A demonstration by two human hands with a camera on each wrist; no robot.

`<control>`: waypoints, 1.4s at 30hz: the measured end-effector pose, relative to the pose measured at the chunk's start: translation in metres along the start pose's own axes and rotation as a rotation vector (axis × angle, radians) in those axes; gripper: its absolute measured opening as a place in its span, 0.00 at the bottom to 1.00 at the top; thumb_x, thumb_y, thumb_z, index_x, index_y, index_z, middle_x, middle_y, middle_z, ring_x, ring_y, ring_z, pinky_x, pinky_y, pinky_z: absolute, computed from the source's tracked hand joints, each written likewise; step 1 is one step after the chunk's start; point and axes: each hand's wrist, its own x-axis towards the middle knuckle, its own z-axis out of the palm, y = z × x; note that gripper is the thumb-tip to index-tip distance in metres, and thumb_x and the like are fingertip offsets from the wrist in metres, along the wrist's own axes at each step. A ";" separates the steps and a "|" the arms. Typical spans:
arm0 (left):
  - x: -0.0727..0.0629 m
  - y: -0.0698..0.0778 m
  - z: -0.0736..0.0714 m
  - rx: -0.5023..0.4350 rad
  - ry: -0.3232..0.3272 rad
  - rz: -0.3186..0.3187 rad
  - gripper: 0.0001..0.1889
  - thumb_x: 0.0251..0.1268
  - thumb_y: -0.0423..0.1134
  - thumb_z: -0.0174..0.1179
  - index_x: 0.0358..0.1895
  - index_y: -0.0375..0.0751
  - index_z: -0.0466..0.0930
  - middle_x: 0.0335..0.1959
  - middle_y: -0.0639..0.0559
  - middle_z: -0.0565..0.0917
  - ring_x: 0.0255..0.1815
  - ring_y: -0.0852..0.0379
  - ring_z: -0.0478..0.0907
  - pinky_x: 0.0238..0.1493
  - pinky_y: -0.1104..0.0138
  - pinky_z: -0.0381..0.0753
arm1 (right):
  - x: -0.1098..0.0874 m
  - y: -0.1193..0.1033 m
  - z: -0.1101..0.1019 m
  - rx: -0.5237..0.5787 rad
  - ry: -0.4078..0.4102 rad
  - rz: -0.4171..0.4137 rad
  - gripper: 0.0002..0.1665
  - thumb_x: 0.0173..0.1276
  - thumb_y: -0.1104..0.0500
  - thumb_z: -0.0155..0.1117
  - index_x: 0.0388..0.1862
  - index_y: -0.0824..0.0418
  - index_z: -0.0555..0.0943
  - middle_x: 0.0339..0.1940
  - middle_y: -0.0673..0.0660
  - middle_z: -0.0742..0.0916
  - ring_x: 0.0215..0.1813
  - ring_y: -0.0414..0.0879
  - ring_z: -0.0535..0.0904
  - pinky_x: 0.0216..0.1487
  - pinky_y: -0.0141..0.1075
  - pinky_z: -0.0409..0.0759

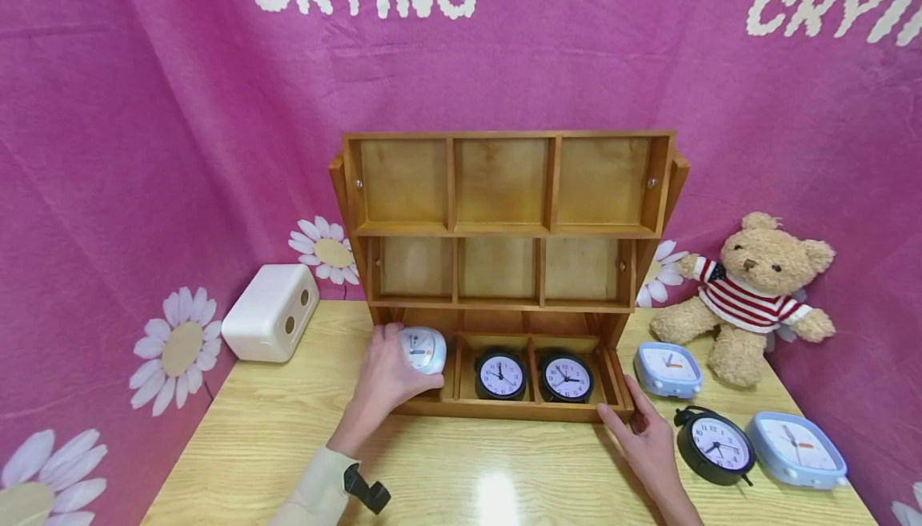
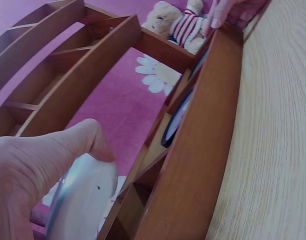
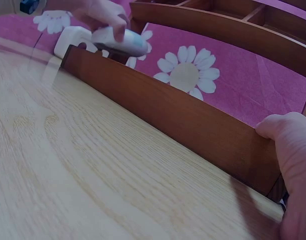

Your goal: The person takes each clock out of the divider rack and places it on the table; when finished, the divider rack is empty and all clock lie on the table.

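My left hand [image 1: 385, 374] grips a rounded white alarm clock [image 1: 423, 350] with a pale blue face, thumb on one side and fingers on the other. It holds the clock tilted above the left compartment of the bottom tier of a wooden tiered shelf [image 1: 504, 411]. Two round black clocks lie face up in that tier: one [image 1: 500, 375] in the middle compartment, another [image 1: 567, 378] in the right. At the shelf's front right corner, my right hand [image 1: 644, 434] grips the wood, thumb on the front board; the left wrist view shows this hand [image 2: 238, 11] at the far end.
Right of the shelf stand a blue clock [image 1: 668, 370], a black twin-bell-style clock [image 1: 716, 446] and another blue clock [image 1: 797, 450]. A teddy bear [image 1: 752, 302] sits behind them. At the back left is a white box with two round holes [image 1: 262, 314]. Pink cloth [image 1: 180, 70] hangs behind.
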 end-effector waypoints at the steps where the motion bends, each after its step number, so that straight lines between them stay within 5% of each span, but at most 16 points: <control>1: -0.001 0.000 -0.002 -0.011 0.007 -0.001 0.54 0.27 0.54 0.84 0.63 0.31 0.70 0.53 0.36 0.74 0.48 0.41 0.77 0.46 0.49 0.86 | 0.000 0.000 0.000 -0.001 0.002 -0.001 0.44 0.71 0.63 0.73 0.80 0.68 0.65 0.78 0.72 0.70 0.57 0.17 0.73 0.56 0.15 0.74; 9: -0.024 -0.014 -0.019 -0.109 0.066 -0.058 0.54 0.25 0.49 0.84 0.65 0.34 0.70 0.55 0.40 0.75 0.52 0.44 0.75 0.52 0.51 0.82 | -0.001 0.000 -0.001 -0.001 0.004 -0.009 0.43 0.70 0.63 0.73 0.80 0.69 0.65 0.78 0.72 0.70 0.57 0.17 0.72 0.56 0.15 0.73; 20: -0.043 -0.059 -0.050 -0.139 0.167 -0.170 0.51 0.33 0.45 0.81 0.68 0.34 0.68 0.60 0.39 0.72 0.53 0.42 0.75 0.51 0.50 0.79 | -0.002 0.001 -0.003 -0.015 0.012 -0.009 0.43 0.71 0.63 0.72 0.80 0.70 0.64 0.78 0.71 0.69 0.59 0.16 0.71 0.57 0.14 0.72; 27: -0.035 -0.088 -0.053 -0.157 0.191 -0.205 0.53 0.36 0.43 0.80 0.72 0.32 0.66 0.63 0.35 0.69 0.56 0.39 0.72 0.55 0.46 0.78 | -0.004 0.004 0.000 0.019 0.006 -0.025 0.43 0.70 0.65 0.73 0.79 0.72 0.64 0.77 0.74 0.69 0.60 0.18 0.71 0.58 0.15 0.72; 38: -0.005 -0.125 -0.025 -0.285 0.279 -0.187 0.58 0.33 0.37 0.81 0.76 0.29 0.61 0.66 0.31 0.72 0.62 0.34 0.71 0.67 0.40 0.72 | 0.000 0.003 -0.001 -0.027 0.024 -0.022 0.43 0.70 0.63 0.74 0.79 0.68 0.66 0.76 0.72 0.72 0.56 0.18 0.73 0.55 0.15 0.74; 42: 0.011 -0.138 -0.020 -0.265 0.263 -0.190 0.56 0.35 0.37 0.80 0.75 0.28 0.62 0.64 0.30 0.74 0.62 0.34 0.72 0.66 0.40 0.73 | 0.001 0.002 0.001 0.002 0.013 -0.021 0.43 0.69 0.65 0.74 0.80 0.68 0.66 0.76 0.72 0.71 0.56 0.17 0.73 0.55 0.15 0.74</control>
